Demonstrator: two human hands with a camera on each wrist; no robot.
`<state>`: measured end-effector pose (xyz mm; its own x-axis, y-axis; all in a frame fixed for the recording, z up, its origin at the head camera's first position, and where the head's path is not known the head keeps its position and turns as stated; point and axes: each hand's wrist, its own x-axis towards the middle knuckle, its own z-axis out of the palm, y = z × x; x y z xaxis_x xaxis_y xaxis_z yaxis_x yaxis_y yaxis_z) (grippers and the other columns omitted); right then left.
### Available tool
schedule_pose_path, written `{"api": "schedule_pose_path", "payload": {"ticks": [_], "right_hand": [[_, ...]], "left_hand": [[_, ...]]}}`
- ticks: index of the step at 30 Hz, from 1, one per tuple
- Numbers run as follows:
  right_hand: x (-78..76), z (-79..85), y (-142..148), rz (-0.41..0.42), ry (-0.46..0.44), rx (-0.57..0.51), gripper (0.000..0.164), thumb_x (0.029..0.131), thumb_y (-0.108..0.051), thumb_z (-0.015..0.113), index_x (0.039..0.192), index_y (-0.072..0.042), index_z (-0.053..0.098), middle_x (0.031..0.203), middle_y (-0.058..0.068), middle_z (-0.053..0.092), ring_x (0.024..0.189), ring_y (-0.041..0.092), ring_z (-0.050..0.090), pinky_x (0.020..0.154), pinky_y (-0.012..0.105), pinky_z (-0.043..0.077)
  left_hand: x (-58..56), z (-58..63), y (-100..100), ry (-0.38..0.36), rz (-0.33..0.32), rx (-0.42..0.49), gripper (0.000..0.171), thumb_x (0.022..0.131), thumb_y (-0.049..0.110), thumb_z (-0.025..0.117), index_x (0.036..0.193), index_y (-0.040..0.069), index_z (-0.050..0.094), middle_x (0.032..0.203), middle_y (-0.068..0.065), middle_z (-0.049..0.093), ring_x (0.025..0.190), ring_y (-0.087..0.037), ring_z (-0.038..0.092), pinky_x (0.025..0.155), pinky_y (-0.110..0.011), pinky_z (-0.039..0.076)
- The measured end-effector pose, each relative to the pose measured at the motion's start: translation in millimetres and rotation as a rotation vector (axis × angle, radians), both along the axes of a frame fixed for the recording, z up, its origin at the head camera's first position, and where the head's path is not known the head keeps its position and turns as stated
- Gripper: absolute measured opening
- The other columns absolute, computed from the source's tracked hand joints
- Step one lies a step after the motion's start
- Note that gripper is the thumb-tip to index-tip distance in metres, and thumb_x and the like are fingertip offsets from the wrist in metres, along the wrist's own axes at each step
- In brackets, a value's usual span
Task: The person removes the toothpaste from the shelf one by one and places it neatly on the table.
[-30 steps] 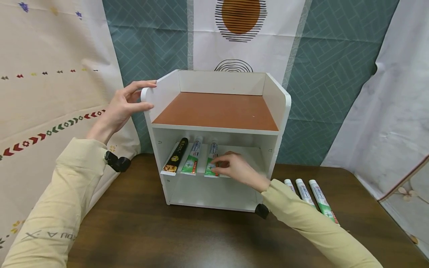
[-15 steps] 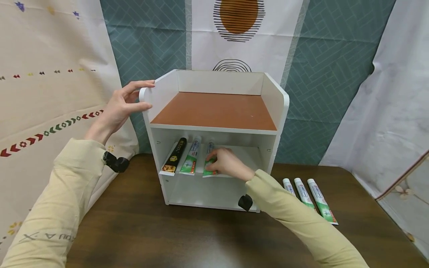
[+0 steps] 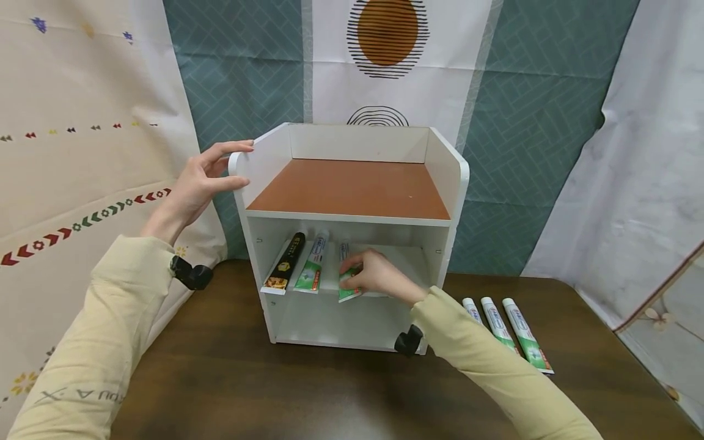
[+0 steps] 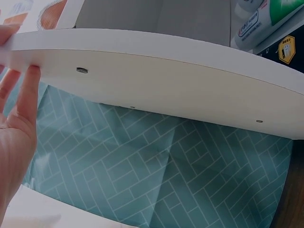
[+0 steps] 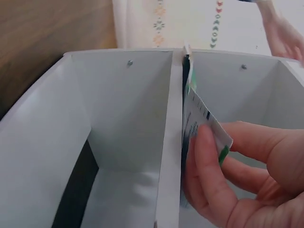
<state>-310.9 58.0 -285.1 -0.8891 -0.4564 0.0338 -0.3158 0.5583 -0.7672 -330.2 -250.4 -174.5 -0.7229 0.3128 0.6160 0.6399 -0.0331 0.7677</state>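
Note:
A small white cabinet (image 3: 349, 218) with a brown top stands on the dark table. My left hand (image 3: 189, 189) grips the rounded upper edge of its left side panel, thumb and fingers on either side. At the middle shelf, my right hand (image 3: 379, 275) pinches the crimped end of a green-and-white toothpaste tube (image 3: 349, 296). In the right wrist view this tube's flat end (image 5: 213, 118) tilts up from the shelf edge. To its left on the shelf lie another green-and-white tube (image 3: 312, 264) and a black tube (image 3: 285, 263), caps toward the back.
Several more green-and-white tubes (image 3: 522, 330) lie side by side on the table (image 3: 247, 391), right of the cabinet, partly behind my right sleeve (image 3: 484, 351). Patterned cloths (image 3: 247, 67) hang behind and at both sides. A lower compartment (image 3: 330, 321) sits under the shelf.
My right hand has closed in on the third tube from the left and pinched it; the tube's near end has swung slightly right. My left hand has kept its hold on the panel.

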Motion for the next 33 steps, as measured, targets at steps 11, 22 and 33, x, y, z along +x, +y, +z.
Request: {"api": "schedule_pose_path", "payload": {"ticks": [11,22,33], "right_hand": [[11.5,-1.4,35,-0.03,-0.108,-0.039,0.027,0.078,-0.006,0.071,0.105,-0.006,0.067,0.093,0.008,0.056,0.07,0.019,0.055,0.058,0.029,0.047],[27.1,-0.3,71,0.137,-0.138,-0.129,0.025,0.079,0.001,0.067,0.104,-0.005,0.067,0.106,0.015,0.052,0.075,0.023,0.056,0.061,0.034,0.049],[30.7,1.1,107,0.431,-0.177,-0.053,0.023,0.081,0.0,0.065,0.102,-0.01,0.066,0.107,0.011,0.055,0.082,0.027,0.057,0.067,0.038,0.049]], "left_hand": [[-0.2,-0.5,0,0.008,0.011,-0.017,0.049,0.078,-0.013,0.062,0.122,0.007,0.057,0.136,-0.009,0.038,0.12,-0.024,0.036,0.079,-0.024,0.042],[1.2,-0.8,-1,0.022,0.032,-0.043,0.048,0.078,-0.012,0.062,0.122,0.009,0.057,0.136,-0.008,0.038,0.122,-0.023,0.034,0.082,-0.025,0.039],[1.5,-0.4,-1,0.028,0.028,-0.045,0.048,0.078,-0.012,0.062,0.122,0.008,0.057,0.136,-0.008,0.039,0.123,-0.022,0.034,0.082,-0.024,0.039]]}}
